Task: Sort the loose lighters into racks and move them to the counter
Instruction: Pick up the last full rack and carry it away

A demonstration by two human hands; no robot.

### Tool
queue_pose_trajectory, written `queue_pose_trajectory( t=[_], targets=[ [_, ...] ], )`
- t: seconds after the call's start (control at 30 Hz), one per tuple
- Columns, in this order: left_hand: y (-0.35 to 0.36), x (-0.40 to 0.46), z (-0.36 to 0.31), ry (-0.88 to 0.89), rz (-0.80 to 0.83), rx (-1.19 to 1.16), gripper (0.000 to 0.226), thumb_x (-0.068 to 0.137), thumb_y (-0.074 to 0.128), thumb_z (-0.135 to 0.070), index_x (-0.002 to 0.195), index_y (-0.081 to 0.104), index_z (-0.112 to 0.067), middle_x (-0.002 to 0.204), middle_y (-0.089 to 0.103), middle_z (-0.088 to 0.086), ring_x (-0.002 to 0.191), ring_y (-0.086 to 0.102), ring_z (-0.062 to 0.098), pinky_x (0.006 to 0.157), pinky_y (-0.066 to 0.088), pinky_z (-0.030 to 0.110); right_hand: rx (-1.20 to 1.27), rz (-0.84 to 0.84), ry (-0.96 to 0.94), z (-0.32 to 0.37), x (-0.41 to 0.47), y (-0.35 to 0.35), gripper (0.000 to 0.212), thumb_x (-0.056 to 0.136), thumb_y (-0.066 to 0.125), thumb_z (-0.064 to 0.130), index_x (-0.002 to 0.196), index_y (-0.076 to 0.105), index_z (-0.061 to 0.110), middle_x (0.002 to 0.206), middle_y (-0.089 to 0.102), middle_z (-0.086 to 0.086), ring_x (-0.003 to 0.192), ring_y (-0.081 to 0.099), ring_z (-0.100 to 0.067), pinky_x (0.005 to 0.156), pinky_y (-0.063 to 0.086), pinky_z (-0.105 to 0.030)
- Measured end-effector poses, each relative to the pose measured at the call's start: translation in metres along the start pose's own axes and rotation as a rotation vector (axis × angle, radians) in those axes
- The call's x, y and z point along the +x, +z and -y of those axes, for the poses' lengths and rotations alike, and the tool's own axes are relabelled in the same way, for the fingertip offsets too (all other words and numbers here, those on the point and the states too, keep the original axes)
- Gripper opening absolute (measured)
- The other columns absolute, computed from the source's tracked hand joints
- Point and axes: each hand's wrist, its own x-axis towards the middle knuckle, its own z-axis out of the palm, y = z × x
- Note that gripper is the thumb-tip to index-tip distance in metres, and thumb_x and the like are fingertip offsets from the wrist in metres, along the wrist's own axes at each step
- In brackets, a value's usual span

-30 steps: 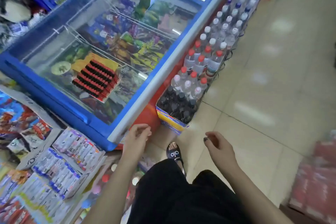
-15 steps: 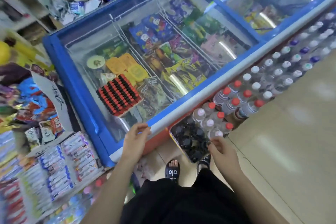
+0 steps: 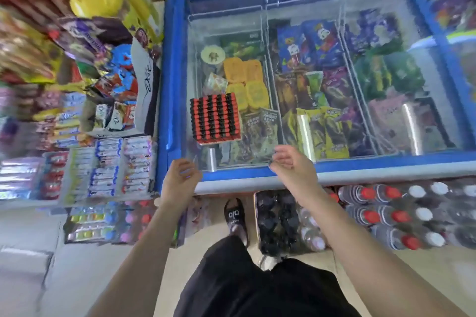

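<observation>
A rack of red and black lighters (image 3: 215,118) stands in tight rows on the glass lid of a blue chest freezer (image 3: 172,85), near its front left corner. My left hand (image 3: 179,180) hovers at the freezer's front edge just below and left of the rack, fingers loosely curled and holding nothing. My right hand (image 3: 292,166) is over the front rim to the right of the rack, fingers apart and bent, also holding nothing. Neither hand touches the rack.
Ice cream packs fill the freezer under the glass. Snack and candy shelves (image 3: 103,167) crowd the left side. Packs of bottled drinks (image 3: 386,213) line the floor below the freezer's front. My foot in a black slipper (image 3: 235,216) stands between them.
The view has swung left and closer, so the freezer now faces me squarely. Both hands have risen to the freezer's front edge, the right one moving up from the bottles.
</observation>
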Motion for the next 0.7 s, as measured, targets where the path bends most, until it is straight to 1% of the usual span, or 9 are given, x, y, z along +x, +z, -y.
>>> queue_pose_trajectory(
  t=[0.1,0.13,0.27,0.33,0.4,0.47,0.53,0.63,0.7],
  targets=[
    [-0.008,0.025,-0.003,0.010,0.052,0.072,0.056,0.086,0.081,-0.007,0.131,0.049,-0.018,0.126,0.059,0.001,0.122,0.062,0.026,0.099,0.052,0.036,-0.154,0.101,-0.044,0.014,0.033,0.009,0.058,0.089,0.075,0.018,0.141,0.051,0.024,0.124,0.061,0.013,0.116,0.059,-0.007,0.107,0.047,-0.036],
    [-0.011,0.033,-0.004,0.035,0.080,0.127,0.066,0.086,0.083,-0.008,0.139,0.045,-0.015,0.134,0.055,0.002,0.129,0.057,0.025,0.105,0.048,0.039,-0.198,0.133,-0.052,0.020,0.043,0.012,0.068,0.087,0.076,0.017,0.147,0.045,0.025,0.133,0.059,0.011,0.123,0.056,-0.010,0.111,0.044,-0.039],
    [-0.014,0.065,-0.010,0.127,0.179,0.276,0.093,0.086,0.083,-0.009,0.159,0.025,-0.012,0.159,0.038,0.006,0.148,0.037,0.021,0.112,0.034,0.031,-0.273,0.227,-0.060,0.038,0.080,0.030,0.105,0.082,0.082,0.011,0.161,0.017,0.033,0.166,0.030,0.009,0.147,0.037,-0.015,0.111,0.036,-0.035],
    [-0.014,0.083,-0.012,0.158,0.214,0.346,0.103,0.084,0.084,-0.010,0.163,0.017,-0.011,0.165,0.032,0.007,0.152,0.032,0.022,0.118,0.031,0.035,-0.330,0.252,-0.081,0.046,0.098,0.039,0.119,0.079,0.084,0.007,0.164,0.006,0.034,0.170,0.019,0.009,0.154,0.026,-0.017,0.117,0.031,-0.037],
    [-0.015,0.097,-0.016,0.179,0.255,0.383,0.112,0.081,0.087,-0.010,0.164,0.012,-0.009,0.168,0.027,0.008,0.154,0.028,0.022,0.121,0.030,0.036,-0.395,0.266,-0.078,0.050,0.118,0.048,0.127,0.075,0.086,0.005,0.165,0.000,0.031,0.170,0.020,0.003,0.153,0.029,-0.021,0.117,0.032,-0.039],
    [-0.015,0.109,-0.019,0.269,0.279,0.449,0.111,0.079,0.088,-0.010,0.162,0.015,-0.003,0.166,0.031,0.010,0.150,0.027,0.014,0.114,0.025,0.020,-0.471,0.248,-0.112,0.052,0.137,0.056,0.137,0.064,0.092,0.010,0.164,0.001,0.033,0.164,0.034,-0.003,0.143,0.044,-0.027,0.114,0.041,-0.045],
    [-0.013,0.118,-0.024,0.385,0.270,0.519,0.105,0.077,0.089,-0.012,0.158,0.024,0.002,0.160,0.039,0.013,0.143,0.028,0.011,0.106,0.024,0.015,-0.550,0.228,-0.201,0.050,0.153,0.062,0.140,0.050,0.094,0.027,0.161,0.008,0.033,0.155,0.044,0.001,0.136,0.052,-0.026,0.107,0.049,-0.054],
    [-0.009,0.139,-0.030,0.507,0.272,0.566,0.120,0.071,0.092,-0.028,0.162,0.017,-0.006,0.162,0.037,0.008,0.152,0.028,0.020,0.120,0.032,0.032,-0.642,0.215,-0.316,0.043,0.171,0.067,0.132,0.046,0.092,0.044,0.155,0.020,0.034,0.147,0.048,0.008,0.140,0.047,-0.023,0.109,0.047,-0.056],
    [-0.006,0.155,-0.029,0.580,0.278,0.566,0.118,0.070,0.089,-0.044,0.161,0.022,-0.011,0.156,0.043,0.002,0.150,0.036,0.021,0.122,0.036,0.040,-0.705,0.203,-0.376,0.039,0.179,0.069,0.135,0.044,0.092,0.054,0.157,0.022,0.029,0.150,0.047,0.006,0.143,0.043,-0.022,0.115,0.041,-0.054]
  ],
)
